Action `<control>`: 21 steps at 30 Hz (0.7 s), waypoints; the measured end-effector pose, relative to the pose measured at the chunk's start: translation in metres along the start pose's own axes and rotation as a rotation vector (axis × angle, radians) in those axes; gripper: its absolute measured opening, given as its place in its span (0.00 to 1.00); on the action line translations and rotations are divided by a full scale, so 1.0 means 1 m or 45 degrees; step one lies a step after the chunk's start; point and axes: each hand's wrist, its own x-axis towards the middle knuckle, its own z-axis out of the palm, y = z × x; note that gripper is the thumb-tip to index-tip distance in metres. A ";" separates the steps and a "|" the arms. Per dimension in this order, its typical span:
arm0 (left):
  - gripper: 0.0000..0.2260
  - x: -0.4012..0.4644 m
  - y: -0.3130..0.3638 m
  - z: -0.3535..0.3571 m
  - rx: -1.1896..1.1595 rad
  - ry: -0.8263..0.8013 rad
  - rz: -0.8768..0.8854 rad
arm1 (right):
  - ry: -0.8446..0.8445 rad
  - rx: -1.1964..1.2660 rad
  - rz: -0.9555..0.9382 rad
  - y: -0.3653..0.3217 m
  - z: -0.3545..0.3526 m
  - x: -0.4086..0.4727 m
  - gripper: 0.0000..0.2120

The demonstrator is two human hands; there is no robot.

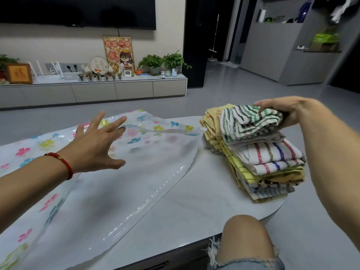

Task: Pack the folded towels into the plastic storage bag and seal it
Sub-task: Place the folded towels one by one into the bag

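Observation:
A large clear plastic storage bag (148, 156) printed with coloured flowers lies flat across the left and middle of the white table (204, 207). Its open mouth faces right, the upper flap slightly raised at the far edge. My left hand (95, 145) hovers over the bag with fingers spread, fingertips near that raised flap. At the table's right end stands a tall stack of folded towels (266, 168), striped, yellow and beige. My right hand (284, 112) grips the green-and-black striped towel (251, 121) on top of the stack.
My bare knee (245, 238) in frayed denim shorts pokes up at the table's near edge. Beyond the table is grey floor, then a low TV cabinet (93, 90) with plants and frames. Grey shelving (292, 45) stands at the far right.

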 end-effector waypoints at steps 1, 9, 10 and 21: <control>0.48 -0.001 0.001 -0.002 0.001 -0.005 -0.010 | -0.112 0.071 -0.050 0.000 0.002 -0.006 0.18; 0.41 -0.008 0.014 -0.040 -0.044 -0.011 -0.092 | -0.664 0.273 -0.400 -0.003 0.090 -0.069 0.19; 0.41 -0.009 0.016 -0.045 -0.057 -0.009 -0.097 | -0.748 0.234 -0.426 -0.001 0.114 -0.073 0.20; 0.44 -0.018 0.021 -0.073 -0.025 0.023 0.040 | -0.207 0.323 -0.247 0.028 0.364 0.036 0.20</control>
